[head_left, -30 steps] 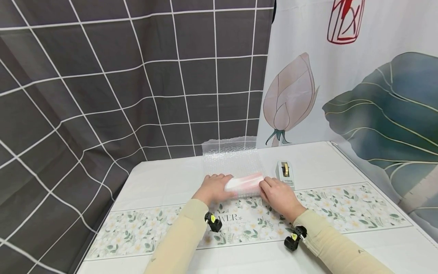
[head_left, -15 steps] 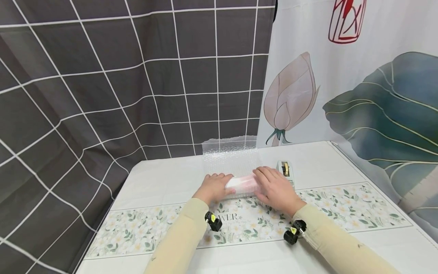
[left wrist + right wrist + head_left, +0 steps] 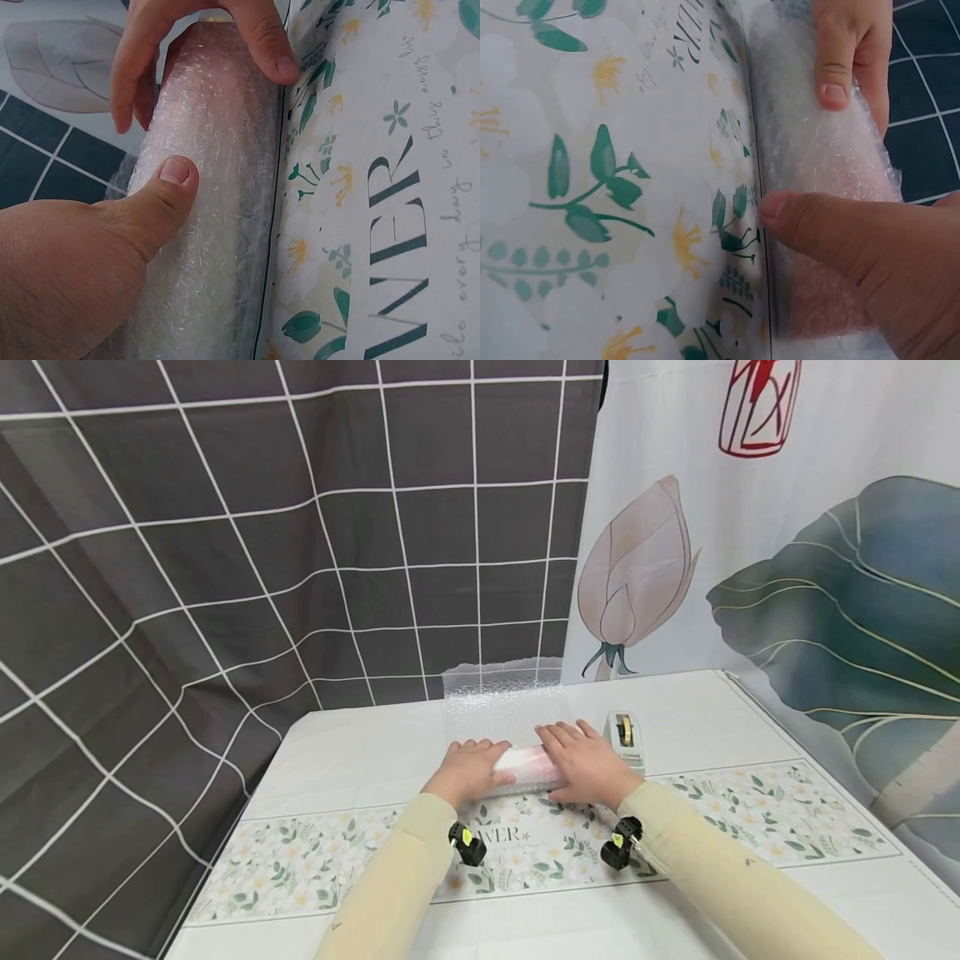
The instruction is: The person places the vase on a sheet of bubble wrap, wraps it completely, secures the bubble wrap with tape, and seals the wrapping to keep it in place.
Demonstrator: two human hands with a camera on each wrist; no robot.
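Observation:
A pink-and-white cylinder (image 3: 528, 764), with bubble wrap (image 3: 202, 150) around it, lies crosswise on the table; what it is does not show through the wrap. My left hand (image 3: 467, 772) holds its left part, thumb (image 3: 176, 180) on the wrap and fingers over the far side. Towards the right end my right hand (image 3: 588, 767) grips it, its thumb (image 3: 795, 210) along the near side and fingers reaching over the top. A flat sheet of bubble wrap (image 3: 502, 710) runs from the cylinder to the back edge of the table.
A pale tape dispenser (image 3: 625, 739) with a yellowish roll stands just right of my right hand. The white tablecloth (image 3: 360, 760) carries a floral band with lettering. Behind the table hang a dark grid curtain (image 3: 435, 527) and a white printed one (image 3: 697, 635).
My right hand has moved left from the cylinder's right end and laid its fingers over the top. The left hand and the wrap have stayed in place.

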